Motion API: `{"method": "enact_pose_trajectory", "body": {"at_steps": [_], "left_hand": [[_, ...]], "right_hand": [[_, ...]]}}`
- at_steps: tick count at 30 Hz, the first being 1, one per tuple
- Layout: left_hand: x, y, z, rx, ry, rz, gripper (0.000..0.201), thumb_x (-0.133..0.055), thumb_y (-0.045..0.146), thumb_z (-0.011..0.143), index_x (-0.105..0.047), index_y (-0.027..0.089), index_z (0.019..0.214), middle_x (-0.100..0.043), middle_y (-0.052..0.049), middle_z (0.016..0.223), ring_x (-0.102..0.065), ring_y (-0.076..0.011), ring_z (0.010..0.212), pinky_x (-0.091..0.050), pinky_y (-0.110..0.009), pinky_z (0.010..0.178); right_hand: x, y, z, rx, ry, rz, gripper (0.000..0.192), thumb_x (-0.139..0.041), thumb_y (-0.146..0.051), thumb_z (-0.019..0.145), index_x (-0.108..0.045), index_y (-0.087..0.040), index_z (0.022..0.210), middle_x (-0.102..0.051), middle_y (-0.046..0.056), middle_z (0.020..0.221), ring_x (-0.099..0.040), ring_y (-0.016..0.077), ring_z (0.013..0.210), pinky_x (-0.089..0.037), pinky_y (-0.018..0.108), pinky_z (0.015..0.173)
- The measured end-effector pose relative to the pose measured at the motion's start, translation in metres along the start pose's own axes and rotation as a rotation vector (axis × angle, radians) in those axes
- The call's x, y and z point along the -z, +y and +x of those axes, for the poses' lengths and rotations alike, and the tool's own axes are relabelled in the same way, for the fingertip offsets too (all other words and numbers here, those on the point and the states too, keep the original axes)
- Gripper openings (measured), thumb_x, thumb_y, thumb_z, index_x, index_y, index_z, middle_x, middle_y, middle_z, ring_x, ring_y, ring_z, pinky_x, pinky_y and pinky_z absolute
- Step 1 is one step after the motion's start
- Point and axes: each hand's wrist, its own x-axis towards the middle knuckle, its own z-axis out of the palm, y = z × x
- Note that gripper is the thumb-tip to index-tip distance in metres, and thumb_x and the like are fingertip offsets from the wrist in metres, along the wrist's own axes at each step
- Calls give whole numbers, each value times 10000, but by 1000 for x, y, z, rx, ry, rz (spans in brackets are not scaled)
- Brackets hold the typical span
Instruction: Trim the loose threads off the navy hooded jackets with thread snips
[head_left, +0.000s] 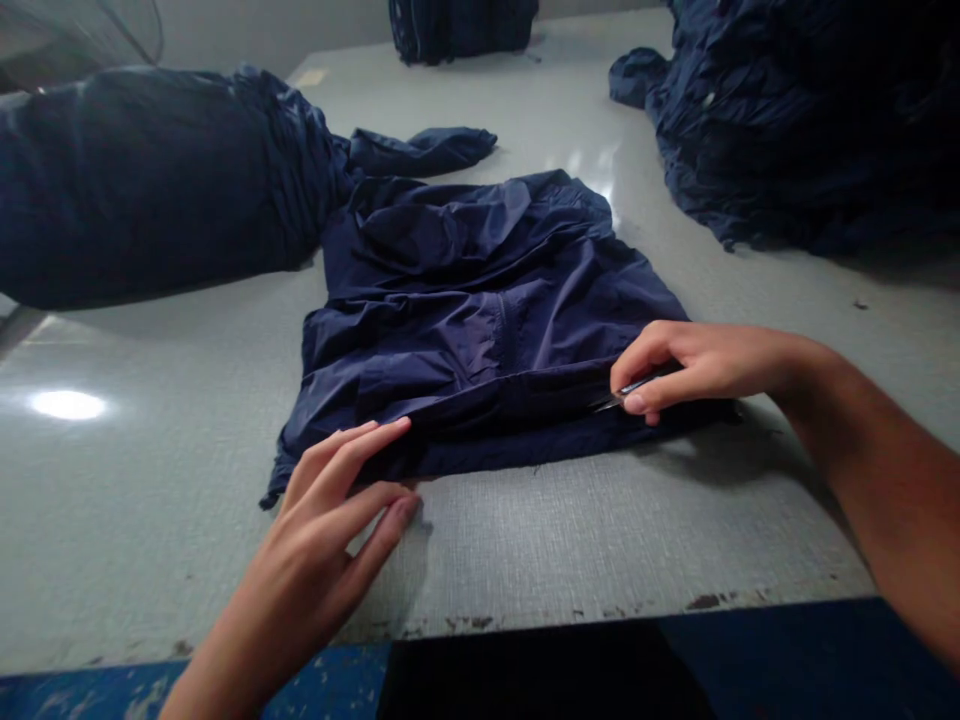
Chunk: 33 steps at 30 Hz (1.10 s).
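A crumpled navy-blue garment (480, 330) lies spread on the table in front of me, with a seam down its middle and a folded band along its near side. My left hand (337, 520) rests at its near left edge, fingers apart and fingertips on the cloth, holding nothing. Over the right part of the band, my right hand (682, 370) is closed around a small pair of thread snips (609, 403). Their pointed metal tip faces left, close against the fabric; most of the handle is hidden in my fingers.
To the left lies a large rolled navy bundle (150, 190), touching or nearly touching the garment. A tall heap of navy cloth (810, 130) fills the right back. Another dark stack (461, 30) stands at the far end. The grey table (510, 550) has a chipped front edge.
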Motion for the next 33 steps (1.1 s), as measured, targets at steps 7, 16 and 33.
{"method": "enact_pose_trajectory", "body": {"at_steps": [7, 16, 33], "left_hand": [[7, -18, -32, 237, 196, 95, 269, -604, 337, 1047, -637, 254, 1300, -618, -151, 1415, -555, -408, 1296, -469, -687, 1070], [-29, 60, 65, -293, -73, -72, 171, -582, 168, 1029, -726, 184, 1121, -723, -107, 1155, -649, -273, 1046, -574, -433, 905], [-30, 22, 129, -52, -199, -530, 224, -512, 341, 1093, -658, 186, 1025, -665, -8, 884, -604, -145, 777, -482, -278, 718]], "right_hand": [[3, 10, -2, 44, 72, 142, 340, -771, -481, 919, -767, -143, 875, -589, -27, 643, -631, 134, 581, -530, 259, 591], [-25, -11, 12, 193, 213, 91, 368, -753, -488, 923, -739, -129, 843, -629, -17, 677, -529, 104, 565, -415, 233, 540], [-46, 2, 36, 344, 387, 47, 320, -692, -429, 963, -731, -125, 872, -616, 3, 763, -504, 129, 688, -362, 269, 630]]}}
